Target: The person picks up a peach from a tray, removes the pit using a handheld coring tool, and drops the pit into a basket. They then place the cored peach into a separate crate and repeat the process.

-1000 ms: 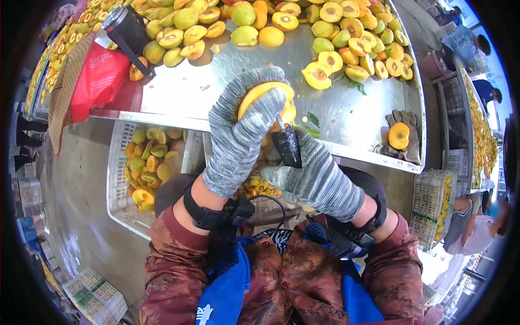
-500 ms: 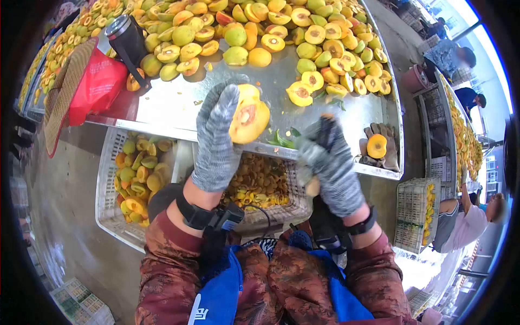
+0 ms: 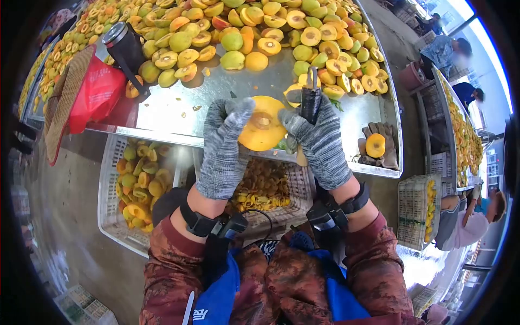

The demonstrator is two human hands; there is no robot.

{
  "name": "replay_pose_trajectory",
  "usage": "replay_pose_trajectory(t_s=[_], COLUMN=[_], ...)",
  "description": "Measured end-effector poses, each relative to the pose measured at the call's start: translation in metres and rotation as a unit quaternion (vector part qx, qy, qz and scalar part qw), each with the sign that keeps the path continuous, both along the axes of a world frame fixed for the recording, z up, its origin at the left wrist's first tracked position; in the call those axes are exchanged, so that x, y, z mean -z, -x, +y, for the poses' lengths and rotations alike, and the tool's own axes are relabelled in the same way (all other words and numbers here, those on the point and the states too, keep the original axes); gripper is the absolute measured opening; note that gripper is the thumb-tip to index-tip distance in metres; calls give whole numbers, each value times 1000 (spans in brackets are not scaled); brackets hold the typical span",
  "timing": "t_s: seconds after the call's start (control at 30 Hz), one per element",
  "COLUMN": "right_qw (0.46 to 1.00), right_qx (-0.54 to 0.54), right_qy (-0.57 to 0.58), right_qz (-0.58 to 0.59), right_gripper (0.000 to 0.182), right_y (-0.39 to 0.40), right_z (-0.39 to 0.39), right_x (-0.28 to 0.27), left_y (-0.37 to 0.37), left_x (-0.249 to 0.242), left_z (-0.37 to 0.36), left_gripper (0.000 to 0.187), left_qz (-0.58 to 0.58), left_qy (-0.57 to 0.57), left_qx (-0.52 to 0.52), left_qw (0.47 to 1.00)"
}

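A large halved peach point(image 3: 262, 132), cut face up with its brown centre showing, is held between fingers and thumb of my gloved left hand point(image 3: 225, 146). My gloved right hand point(image 3: 319, 135) is closed round a dark-handled tool point(image 3: 310, 103) with a metal loop at its top; the thumb of that hand touches the peach's right edge. Both hands are over the near edge of the metal table point(image 3: 168, 116). Beyond them lies a wide pile of halved peaches point(image 3: 271, 35).
A black flask point(image 3: 123, 46), red bag point(image 3: 97, 89) and straw hat point(image 3: 67, 103) lie at the left. Brown gloves point(image 3: 387, 149) bear a peach half at the right. Below are crates of peach halves point(image 3: 143, 184) and scraps point(image 3: 260, 187). Other people stand or sit at the right.
The right hand has moved up and left to the peach, its tool now upright and in clear view. The left hand has shifted slightly right and down, turning the peach's cut face upward.
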State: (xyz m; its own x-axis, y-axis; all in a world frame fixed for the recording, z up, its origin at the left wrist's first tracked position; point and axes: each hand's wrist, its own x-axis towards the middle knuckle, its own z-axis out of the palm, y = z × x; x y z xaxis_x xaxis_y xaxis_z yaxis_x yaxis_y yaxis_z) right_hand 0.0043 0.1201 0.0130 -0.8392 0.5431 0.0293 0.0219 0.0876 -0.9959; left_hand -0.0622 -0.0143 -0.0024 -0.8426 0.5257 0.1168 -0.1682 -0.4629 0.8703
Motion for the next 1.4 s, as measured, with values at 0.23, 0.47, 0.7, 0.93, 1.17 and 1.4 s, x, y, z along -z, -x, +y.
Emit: replay_pose_trajectory(t_s=[0.23, 0.47, 0.7, 0.93, 1.17, 1.4], right_qw=[979, 982, 990, 959, 955, 959], right_qx=[-32, -22, -30, -49, -77, -83], right_qy=[199, -187, -127, -267, -259, -243], right_qz=[-40, 11, -59, -87, -123, -119], right_gripper=[42, 39, 37, 37, 35, 34], right_y=[-19, -4, -16, -19, -21, -20], right_z=[-29, -22, -38, -39, -36, -39], right_x=[-8, 12, 11, 10, 4, 7], left_y=[1, 8, 8, 8, 4, 1], left_x=[-16, 13, 9, 27, 11, 17], left_z=[7, 4, 6, 9, 9, 7], left_gripper=[33, 36, 36, 30, 32, 29], left_qz=[-191, -197, -188, -78, 124, 302], left_qy=[-64, -53, -65, -13, 122, 217], left_qx=[-27, 43, -34, -12, -81, -161], left_qw=[979, 978, 979, 997, 981, 914])
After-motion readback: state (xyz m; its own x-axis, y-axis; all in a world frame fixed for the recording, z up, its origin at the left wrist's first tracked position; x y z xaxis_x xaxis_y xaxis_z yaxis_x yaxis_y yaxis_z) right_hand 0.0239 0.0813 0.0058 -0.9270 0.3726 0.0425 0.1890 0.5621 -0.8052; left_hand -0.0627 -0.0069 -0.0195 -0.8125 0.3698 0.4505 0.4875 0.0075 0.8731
